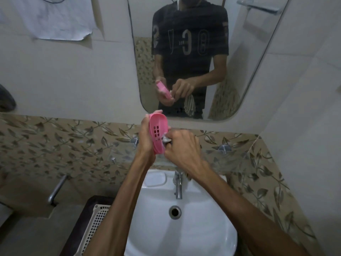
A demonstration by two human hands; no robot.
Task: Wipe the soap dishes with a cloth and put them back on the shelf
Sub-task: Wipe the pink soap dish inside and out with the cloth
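At nine o'clock of the scene, low on the wall, a metal tap (57, 188) sticks out from the leaf-patterned tiles, and at seven o'clock a white plastic basket (92, 226) stands beside the basin. Nearer the middle, the left hand (145, 139) is raised in front of the wall, its fingers and thumb curled around the long edges of a pink soap dish (157, 133) and clamping it. The dish stands on end, its hollow side with the drain slots turned toward the right hand. At three o'clock of the dish, touching its inner face, a small wad of grey cloth (166, 139) is gripped in the right hand (180, 148), whose fingers are folded tight around it. Below both hands, at six o'clock, lies the white basin (203, 228) with its chrome faucet (178, 185). At twelve o'clock the mirror (254, 71) reflects the same grip. A glass shelf (230, 159), held by metal brackets, runs along the tiles at three o'clock.
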